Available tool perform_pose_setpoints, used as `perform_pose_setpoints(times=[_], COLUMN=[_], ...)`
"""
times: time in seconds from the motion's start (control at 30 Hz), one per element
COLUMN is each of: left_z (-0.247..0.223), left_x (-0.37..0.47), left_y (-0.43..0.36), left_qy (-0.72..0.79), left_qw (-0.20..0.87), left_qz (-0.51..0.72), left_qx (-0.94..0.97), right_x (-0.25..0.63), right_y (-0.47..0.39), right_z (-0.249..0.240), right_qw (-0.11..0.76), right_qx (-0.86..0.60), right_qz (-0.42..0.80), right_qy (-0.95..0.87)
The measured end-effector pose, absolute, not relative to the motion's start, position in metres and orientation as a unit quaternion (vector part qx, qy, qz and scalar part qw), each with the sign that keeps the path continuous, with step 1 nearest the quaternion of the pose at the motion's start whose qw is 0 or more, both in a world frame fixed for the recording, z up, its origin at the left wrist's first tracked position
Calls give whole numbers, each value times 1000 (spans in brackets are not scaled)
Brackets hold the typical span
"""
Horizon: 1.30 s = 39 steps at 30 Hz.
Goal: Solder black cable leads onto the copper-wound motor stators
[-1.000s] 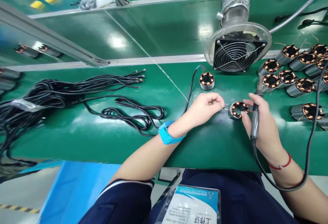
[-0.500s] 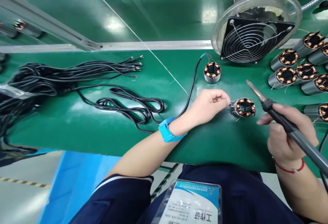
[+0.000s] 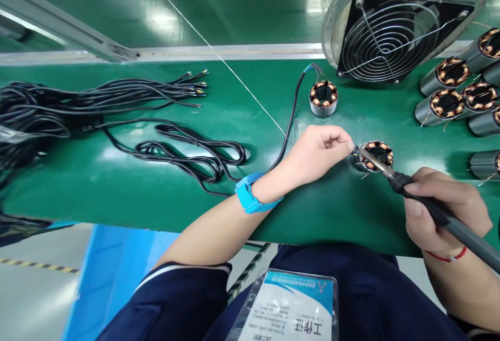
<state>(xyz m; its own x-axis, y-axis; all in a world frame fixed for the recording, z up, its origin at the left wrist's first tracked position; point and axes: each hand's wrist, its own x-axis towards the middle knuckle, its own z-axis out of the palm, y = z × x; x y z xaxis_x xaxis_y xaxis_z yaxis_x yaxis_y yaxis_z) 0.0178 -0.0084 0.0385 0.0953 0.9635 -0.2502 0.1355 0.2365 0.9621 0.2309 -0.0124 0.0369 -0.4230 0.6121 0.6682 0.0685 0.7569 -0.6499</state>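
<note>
Once swung inward, gripped in the right hand (image 3: 459, 203), shown as a soldering iron (image 3: 430, 211) crossing the stator (image 3: 386, 153) on the bench (image 3: 332, 216) to wires (image 3: 355, 152) pinched in the left hand (image 3: 318, 156), seemingly now in working position.

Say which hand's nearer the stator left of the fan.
Left: the left hand is just in front of the stator; the right hand is farther, to its front right.

Bench front (image 3: 344, 216) open; soldering iron (image 3: 436, 209) obstructs stator (image 3: 386, 154) (possibly touching); fan (image 3: 385, 52) blocks rear.
</note>
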Motion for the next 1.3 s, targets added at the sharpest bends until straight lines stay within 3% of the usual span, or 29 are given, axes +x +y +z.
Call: perform_pose_setpoints(times=[0.97,1.17,1.3], left_z=[42,43,43], left_x=[19,20,20], left_y=[-7,-7,-8], left_qy=[567,567,567], left_qw=[536,532,528], left_qz=[377,380,381], left_qx=[500,501,505], right_x=[232,231,226], right_y=[-8,-10,-12], right_z=[29,31,26], right_qw=[549,470,485], right_qx=[-247,-319,-308], right_qz=[205,205,183], right_qy=[-772,-797,-798])
